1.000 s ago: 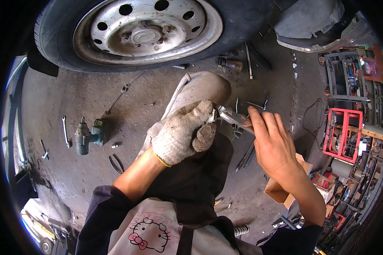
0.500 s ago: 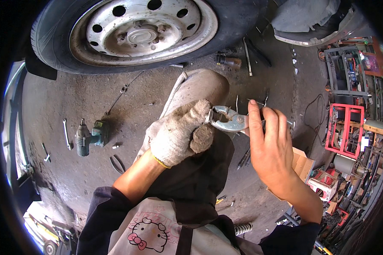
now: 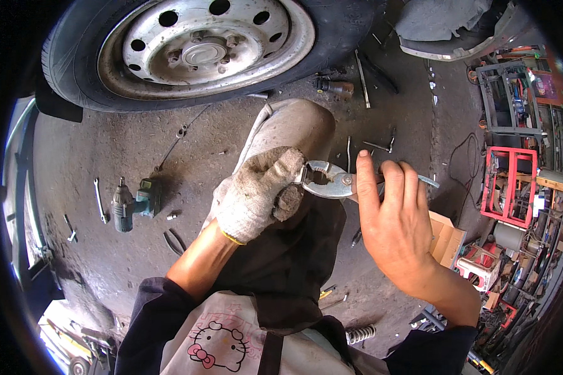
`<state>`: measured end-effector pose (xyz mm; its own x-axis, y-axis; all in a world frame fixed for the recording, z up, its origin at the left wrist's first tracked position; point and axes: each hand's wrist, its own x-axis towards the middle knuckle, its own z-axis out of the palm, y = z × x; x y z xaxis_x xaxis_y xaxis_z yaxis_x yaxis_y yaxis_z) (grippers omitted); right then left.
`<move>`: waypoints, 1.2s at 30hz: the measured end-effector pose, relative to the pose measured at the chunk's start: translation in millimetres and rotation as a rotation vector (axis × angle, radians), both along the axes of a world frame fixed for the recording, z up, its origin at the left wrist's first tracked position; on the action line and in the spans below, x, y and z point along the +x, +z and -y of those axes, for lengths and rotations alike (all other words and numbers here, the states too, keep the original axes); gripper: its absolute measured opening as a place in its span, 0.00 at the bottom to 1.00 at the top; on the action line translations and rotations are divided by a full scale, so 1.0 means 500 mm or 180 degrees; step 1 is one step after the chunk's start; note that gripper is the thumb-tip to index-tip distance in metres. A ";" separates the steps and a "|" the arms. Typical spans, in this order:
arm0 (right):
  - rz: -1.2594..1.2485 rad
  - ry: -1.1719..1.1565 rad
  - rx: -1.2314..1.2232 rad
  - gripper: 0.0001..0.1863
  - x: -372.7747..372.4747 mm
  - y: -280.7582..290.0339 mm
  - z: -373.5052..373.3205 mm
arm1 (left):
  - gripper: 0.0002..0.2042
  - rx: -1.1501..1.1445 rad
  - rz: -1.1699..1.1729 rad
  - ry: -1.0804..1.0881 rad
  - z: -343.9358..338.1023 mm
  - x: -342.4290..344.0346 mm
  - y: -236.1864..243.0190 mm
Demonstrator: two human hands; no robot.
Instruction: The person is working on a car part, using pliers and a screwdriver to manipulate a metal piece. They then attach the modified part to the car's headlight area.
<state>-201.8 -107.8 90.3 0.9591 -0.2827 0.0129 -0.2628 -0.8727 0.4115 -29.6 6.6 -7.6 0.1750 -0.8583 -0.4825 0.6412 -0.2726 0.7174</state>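
My left hand, in a dirty white knit glove, is closed on a small metal part whose edge shows between thumb and fingers. My bare right hand grips slip-joint pliers by the handles, one of which sticks out to the right past my fingers. The pliers' jaws lie level at the metal part; whether they bite on it I cannot tell. Beneath my left hand is my knee in pale, grimy cloth.
A car wheel fills the top. On the floor lie an impact wrench, a spanner, black pliers and other tools. To the right stand a red metal frame, a cardboard box and crowded shelving.
The pliers have swung from angled down-right to nearly level, their jaws now flat to the view. My left hand has shifted slightly left, and my right fingers have spread along the handles.
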 end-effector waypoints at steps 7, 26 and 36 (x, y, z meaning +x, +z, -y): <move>0.0002 0.0047 -0.0025 0.23 0.008 -0.002 0.002 | 0.17 -0.0076 -0.0096 0.0131 0.000 -0.004 -0.010; -0.0034 0.0185 0.0274 0.09 0.001 -0.061 0.056 | 0.17 0.0191 0.0090 -0.0312 0.012 0.001 -0.009; -0.0123 -0.0966 0.2399 0.06 -0.026 -0.010 0.044 | 0.20 -0.0865 -0.0883 0.0420 0.020 0.006 -0.033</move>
<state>-214.7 -129.6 85.4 0.8352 -0.4501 -0.3162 -0.5301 -0.8118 -0.2447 -26.4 -3.6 -24.3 0.1872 -0.9399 -0.2856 0.8371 0.0005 0.5470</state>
